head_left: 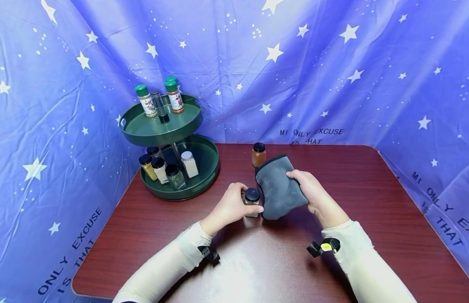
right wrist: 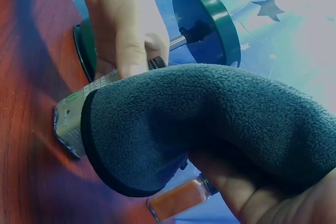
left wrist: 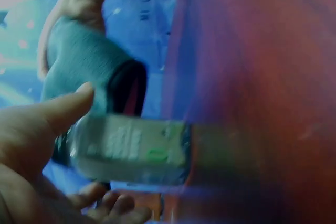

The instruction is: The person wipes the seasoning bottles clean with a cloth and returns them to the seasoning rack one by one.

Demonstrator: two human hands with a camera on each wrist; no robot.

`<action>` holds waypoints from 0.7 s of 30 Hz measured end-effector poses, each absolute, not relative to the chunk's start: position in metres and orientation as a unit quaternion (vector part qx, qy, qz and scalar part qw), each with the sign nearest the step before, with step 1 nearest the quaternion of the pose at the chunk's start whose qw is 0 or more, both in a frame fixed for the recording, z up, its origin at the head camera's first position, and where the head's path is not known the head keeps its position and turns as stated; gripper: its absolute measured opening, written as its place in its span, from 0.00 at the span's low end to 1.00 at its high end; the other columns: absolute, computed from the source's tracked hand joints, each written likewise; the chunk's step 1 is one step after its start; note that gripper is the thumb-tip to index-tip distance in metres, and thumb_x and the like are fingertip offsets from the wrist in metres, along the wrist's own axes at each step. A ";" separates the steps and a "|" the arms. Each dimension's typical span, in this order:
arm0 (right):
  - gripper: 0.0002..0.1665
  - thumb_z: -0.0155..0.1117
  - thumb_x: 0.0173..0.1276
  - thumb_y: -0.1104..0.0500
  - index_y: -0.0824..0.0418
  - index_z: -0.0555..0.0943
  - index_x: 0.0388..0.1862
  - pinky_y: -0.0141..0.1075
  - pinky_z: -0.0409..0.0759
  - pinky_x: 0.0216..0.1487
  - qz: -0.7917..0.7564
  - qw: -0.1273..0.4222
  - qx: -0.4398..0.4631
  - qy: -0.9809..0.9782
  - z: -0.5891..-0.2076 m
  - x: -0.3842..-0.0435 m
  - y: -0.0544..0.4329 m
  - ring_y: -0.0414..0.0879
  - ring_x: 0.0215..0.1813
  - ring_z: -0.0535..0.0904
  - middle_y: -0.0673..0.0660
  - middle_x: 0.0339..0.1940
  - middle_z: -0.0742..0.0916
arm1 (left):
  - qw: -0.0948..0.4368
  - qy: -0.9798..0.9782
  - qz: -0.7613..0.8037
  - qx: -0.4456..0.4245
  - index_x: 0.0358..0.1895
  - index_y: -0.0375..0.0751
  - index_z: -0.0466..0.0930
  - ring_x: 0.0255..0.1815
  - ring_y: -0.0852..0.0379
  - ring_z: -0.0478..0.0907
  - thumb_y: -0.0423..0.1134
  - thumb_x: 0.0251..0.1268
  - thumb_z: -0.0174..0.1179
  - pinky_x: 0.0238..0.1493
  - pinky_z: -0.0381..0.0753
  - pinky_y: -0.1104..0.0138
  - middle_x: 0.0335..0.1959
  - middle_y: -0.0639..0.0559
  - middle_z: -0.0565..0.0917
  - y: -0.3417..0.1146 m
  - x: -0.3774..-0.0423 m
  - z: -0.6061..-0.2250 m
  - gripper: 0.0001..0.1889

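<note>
At the middle of the table, my left hand (head_left: 231, 205) grips a small clear spice jar (head_left: 252, 197) with a black lid, thumb in front and fingers behind. In the left wrist view the spice jar (left wrist: 131, 148) is blurred, with pale printing and a green mark. My right hand (head_left: 314, 195) holds a grey cloth (head_left: 281, 189) with a dark edge, thumb on its near face. The cloth (right wrist: 173, 114) hangs folded beside the jar in the right wrist view and covers part of it. Whether the cloth touches the jar I cannot tell.
Behind the cloth stands a jar of orange-brown spice (head_left: 259, 155) with a black lid. A two-tier green turntable rack (head_left: 208, 176) at the left bears several jars below, and green-capped bottles (head_left: 146, 101) and a dark-based clear bottle (head_left: 160, 107) above. A starry blue curtain (head_left: 219, 54) surrounds the table (head_left: 355, 189).
</note>
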State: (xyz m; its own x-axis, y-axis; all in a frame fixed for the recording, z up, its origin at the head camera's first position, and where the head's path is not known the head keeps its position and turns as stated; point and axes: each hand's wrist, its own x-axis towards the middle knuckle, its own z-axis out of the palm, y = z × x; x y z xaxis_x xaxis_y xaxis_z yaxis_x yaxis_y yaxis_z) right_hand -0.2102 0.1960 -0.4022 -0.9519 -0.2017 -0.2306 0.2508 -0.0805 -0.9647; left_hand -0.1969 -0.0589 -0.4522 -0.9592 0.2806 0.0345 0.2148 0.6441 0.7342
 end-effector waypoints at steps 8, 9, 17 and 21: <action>0.13 0.50 0.78 0.53 0.55 0.80 0.37 0.35 0.84 0.34 -0.724 0.150 0.010 0.673 -0.403 -0.210 0.195 0.40 0.29 0.84 0.46 0.28 0.86 | 0.021 0.904 0.421 0.072 0.45 0.42 0.72 0.40 0.56 0.75 0.62 0.45 0.79 0.42 0.77 0.63 0.39 0.50 0.76 -0.050 -0.188 -0.455 0.35; 0.13 0.50 0.78 0.53 0.55 0.80 0.37 0.35 0.84 0.34 -0.724 0.150 0.010 0.674 -0.403 -0.210 0.194 0.40 0.29 0.84 0.46 0.28 0.86 | 0.020 0.904 0.421 0.074 0.44 0.42 0.72 0.39 0.56 0.75 0.61 0.46 0.79 0.41 0.77 0.64 0.38 0.51 0.77 -0.050 -0.188 -0.454 0.34; 0.13 0.50 0.78 0.53 0.55 0.81 0.38 0.35 0.84 0.35 -0.723 0.147 0.005 0.675 -0.400 -0.208 0.192 0.40 0.29 0.84 0.47 0.28 0.86 | 0.006 0.904 0.410 0.118 0.42 0.42 0.80 0.34 0.58 0.77 0.51 0.47 0.81 0.38 0.77 0.66 0.32 0.55 0.82 -0.056 -0.191 -0.446 0.25; 0.14 0.50 0.79 0.53 0.56 0.81 0.39 0.36 0.84 0.35 -0.721 0.155 0.002 0.675 -0.402 -0.207 0.190 0.40 0.29 0.85 0.47 0.29 0.87 | 0.007 0.901 0.411 0.138 0.44 0.40 0.82 0.35 0.59 0.78 0.46 0.48 0.80 0.38 0.78 0.67 0.34 0.55 0.84 -0.058 -0.192 -0.444 0.23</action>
State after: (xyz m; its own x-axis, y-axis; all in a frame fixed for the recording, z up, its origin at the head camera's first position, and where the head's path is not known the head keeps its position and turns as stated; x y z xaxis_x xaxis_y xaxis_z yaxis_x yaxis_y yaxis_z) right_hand -0.2069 0.1905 -0.4016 -0.9520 -0.2212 -0.2115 0.2255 -0.0402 -0.9734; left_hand -0.1925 -0.0582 -0.4437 -0.9620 0.2540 0.1007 0.2426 0.6248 0.7422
